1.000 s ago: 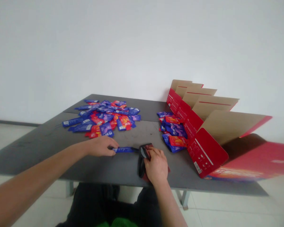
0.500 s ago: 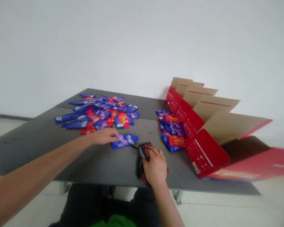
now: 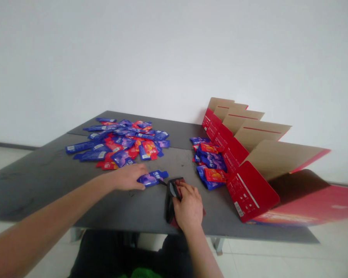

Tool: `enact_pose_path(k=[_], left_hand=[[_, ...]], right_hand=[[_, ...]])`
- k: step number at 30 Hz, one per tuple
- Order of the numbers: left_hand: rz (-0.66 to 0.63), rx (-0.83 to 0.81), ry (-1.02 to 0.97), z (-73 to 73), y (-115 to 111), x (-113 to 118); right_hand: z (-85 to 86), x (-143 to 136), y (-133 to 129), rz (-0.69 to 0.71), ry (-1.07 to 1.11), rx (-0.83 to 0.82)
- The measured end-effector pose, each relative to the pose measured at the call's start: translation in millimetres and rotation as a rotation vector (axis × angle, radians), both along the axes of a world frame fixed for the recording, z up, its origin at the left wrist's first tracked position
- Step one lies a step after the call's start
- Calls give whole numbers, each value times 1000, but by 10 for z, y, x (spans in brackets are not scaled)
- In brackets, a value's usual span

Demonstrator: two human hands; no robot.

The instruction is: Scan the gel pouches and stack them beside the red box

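1. The lone blue-purple pouch [image 3: 153,178] lay flat on the grey table [image 3: 133,208], between the hands and slightly to the far side of the tool. Its long axis ran mostly left to right, angled slightly away from the person at its narrow right end.
2. The left hand [image 3: 130,177] was nearer, its fingers at the pouch's left end; whether they pinched it or only rested there, I could not tell.
3. The right hand [image 3: 189,206] was clamped over a black handheld tool [image 3: 170,197] with a dark red part beneath. The tool's thin black tip pointed left and reached the pouch's lower right edge. The hands were apart, with the pouch and tool between them.
4. Counted: two hands, one tool, one lone pouch. The large pile of blue and red pouches [image 3: 121,141] on the left overlapped too much to count. In the smaller pile [image 3: 210,160] on the right, two orange-red pouches showed plainly among blue ones. Beside it, five brown flaps stood up from the red cartons [image 3: 251,191], whose bodies overlapped.
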State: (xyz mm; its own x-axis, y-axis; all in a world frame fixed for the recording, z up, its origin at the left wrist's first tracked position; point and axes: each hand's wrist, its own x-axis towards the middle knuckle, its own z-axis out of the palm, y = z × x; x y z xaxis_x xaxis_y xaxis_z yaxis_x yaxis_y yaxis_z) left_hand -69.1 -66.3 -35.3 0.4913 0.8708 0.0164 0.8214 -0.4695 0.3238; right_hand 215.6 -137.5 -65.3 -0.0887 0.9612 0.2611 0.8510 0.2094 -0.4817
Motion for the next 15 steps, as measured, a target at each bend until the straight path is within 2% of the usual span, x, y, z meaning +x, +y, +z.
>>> enact_pose_path(k=[4, 7, 9, 12, 15], left_hand=[[69, 79, -136, -322, -291, -61], [84, 40, -231, -434, -463, -100], [71, 19, -256, -447, -545, -89], [74, 21, -293, -441, -611, -43], [98, 14, -325, -456, -622, -34]], right_hand=[[-9, 43, 20, 12, -10, 2], [54, -78, 21, 63, 38, 37], [113, -322, 13, 152, 73, 85], [159, -828, 10, 306, 47, 103], [115, -1117, 53, 316, -29, 45]])
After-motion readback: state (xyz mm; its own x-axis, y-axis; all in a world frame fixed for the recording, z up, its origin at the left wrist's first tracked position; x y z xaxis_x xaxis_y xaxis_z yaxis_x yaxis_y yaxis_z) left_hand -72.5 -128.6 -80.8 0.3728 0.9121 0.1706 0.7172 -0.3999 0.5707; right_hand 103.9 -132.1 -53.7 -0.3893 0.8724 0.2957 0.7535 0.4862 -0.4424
